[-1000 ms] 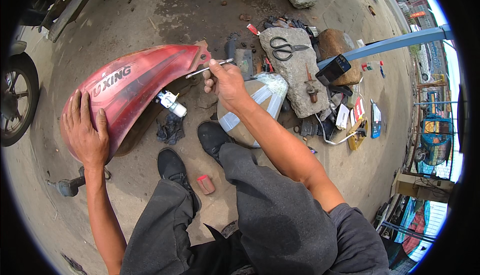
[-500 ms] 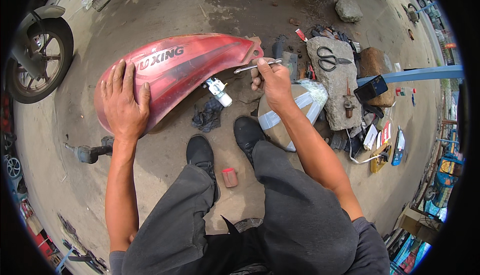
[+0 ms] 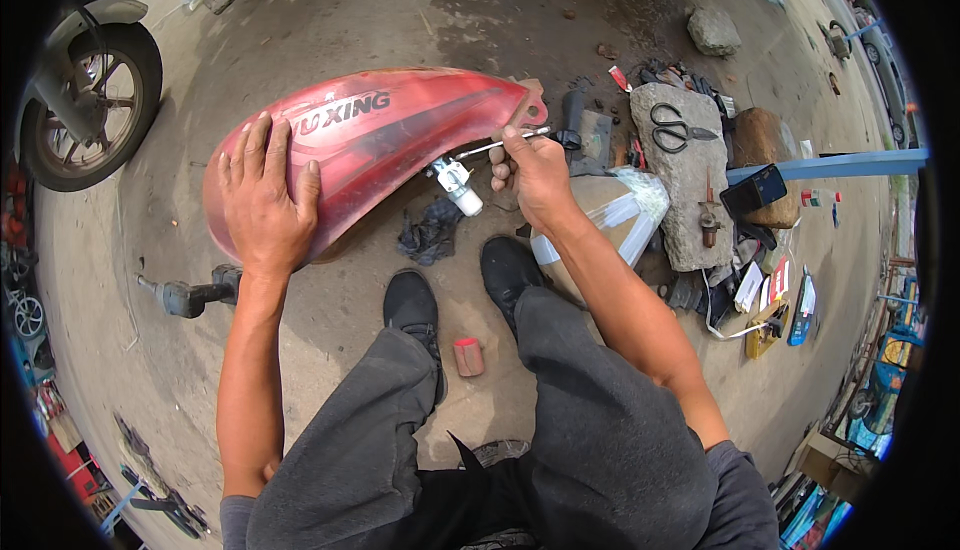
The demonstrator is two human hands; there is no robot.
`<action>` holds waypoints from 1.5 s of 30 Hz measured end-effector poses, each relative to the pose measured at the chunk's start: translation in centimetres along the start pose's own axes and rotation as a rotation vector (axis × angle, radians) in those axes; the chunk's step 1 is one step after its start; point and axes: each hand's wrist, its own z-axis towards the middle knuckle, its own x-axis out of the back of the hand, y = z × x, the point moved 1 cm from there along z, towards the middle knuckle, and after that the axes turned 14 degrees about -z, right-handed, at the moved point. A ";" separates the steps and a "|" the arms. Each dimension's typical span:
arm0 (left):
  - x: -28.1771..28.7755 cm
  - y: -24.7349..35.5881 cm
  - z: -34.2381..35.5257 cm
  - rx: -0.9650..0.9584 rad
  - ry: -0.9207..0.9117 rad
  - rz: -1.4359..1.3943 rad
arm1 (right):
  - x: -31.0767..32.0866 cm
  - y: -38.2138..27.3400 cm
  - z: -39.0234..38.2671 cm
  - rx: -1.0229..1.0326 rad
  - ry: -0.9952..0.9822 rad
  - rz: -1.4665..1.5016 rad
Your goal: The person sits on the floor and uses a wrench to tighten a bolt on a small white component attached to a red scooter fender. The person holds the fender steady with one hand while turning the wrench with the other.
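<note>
A red motorcycle fuel tank (image 3: 400,125) lies on its side on the ground in front of me. My left hand (image 3: 265,215) rests flat on its left end, fingers spread. From the tank's lower edge sticks out a metal fuel valve (image 3: 455,184) with a white cup. My right hand (image 3: 537,178) is closed around a slim silver wrench (image 3: 484,149), whose left end reaches the top of the valve. Whether the wrench grips a bolt there is too small to tell. Below the valve a crumpled black rag (image 3: 430,234) lies on the ground.
At right, a stone slab (image 3: 688,210) carries black scissors (image 3: 678,130) and a rusty metal part (image 3: 709,218). A taped, rounded object (image 3: 600,220) stands beside my right forearm. A small red cylinder (image 3: 467,357) sits between my feet. A motorcycle wheel (image 3: 90,110) stands far left.
My right hand has brought the wrench's left end down and over to the fuel valve. My left hand stays on the tank. The whole view has shifted slightly.
</note>
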 end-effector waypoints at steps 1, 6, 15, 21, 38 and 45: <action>0.0 0.0 0.0 0.002 0.000 -0.003 | 0.0 0.1 0.1 -0.015 -0.007 0.029; 0.0 -0.1 0.0 0.009 0.004 -0.021 | 0.3 0.1 0.2 -0.050 -0.029 0.081; -0.1 -0.1 0.1 0.013 0.010 -0.027 | 0.4 0.6 -0.5 -0.145 -0.048 0.183; -0.1 -0.1 0.1 0.009 0.010 -0.033 | 0.8 1.1 0.0 -0.200 -0.078 0.246; 0.1 0.2 0.2 -0.006 0.018 -0.008 | 1.6 2.4 1.4 -0.197 -0.243 0.292; 0.1 0.1 0.1 0.000 0.016 -0.016 | 1.4 2.6 1.7 -0.276 -0.229 0.359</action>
